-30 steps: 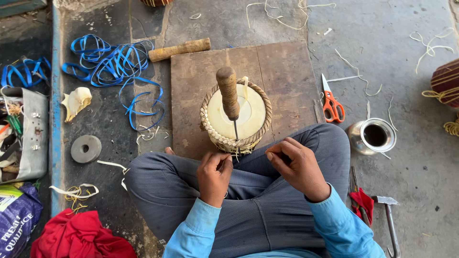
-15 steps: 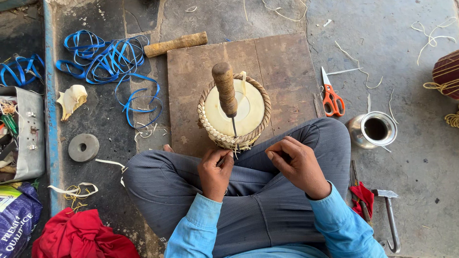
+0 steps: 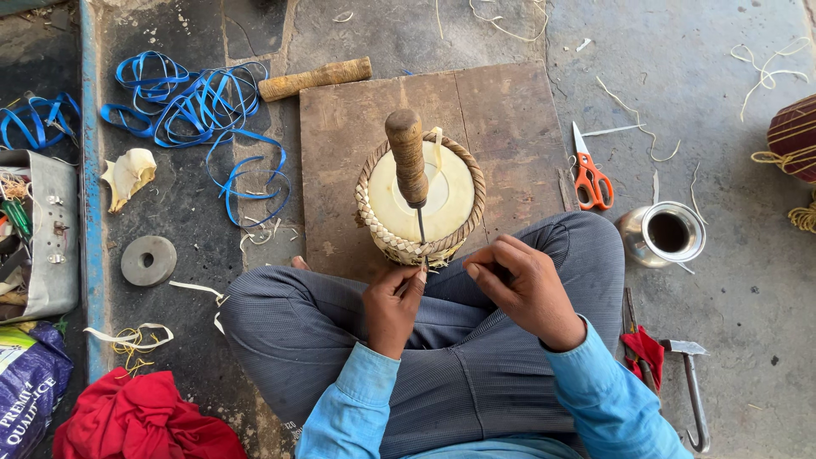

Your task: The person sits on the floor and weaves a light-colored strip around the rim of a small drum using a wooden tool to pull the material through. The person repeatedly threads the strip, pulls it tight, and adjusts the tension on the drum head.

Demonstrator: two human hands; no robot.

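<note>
A small drum (image 3: 442,200) with a cream skin and a braided rim stands on a wooden board (image 3: 501,127) in front of my crossed legs. A wooden-handled awl (image 3: 407,157) is stuck upright in the braid at the near rim. My left hand (image 3: 393,304) pinches a thin pale strip at the drum's near edge, just below the awl's point. My right hand (image 3: 520,289) is curled beside it, fingers closed; whether it holds the same strip is unclear.
Orange scissors (image 3: 590,177) and a steel cup (image 3: 666,234) lie right of the board. A hammer (image 3: 692,387) and red cloth (image 3: 643,350) sit by my right knee. Blue straps (image 3: 191,106), a wooden stick (image 3: 314,79), a metal disc (image 3: 149,260) and an open toolbox (image 3: 38,238) are on the left.
My left hand has moved up and right, from my lap to the drum's near edge under the awl. My right hand has shifted slightly toward it.
</note>
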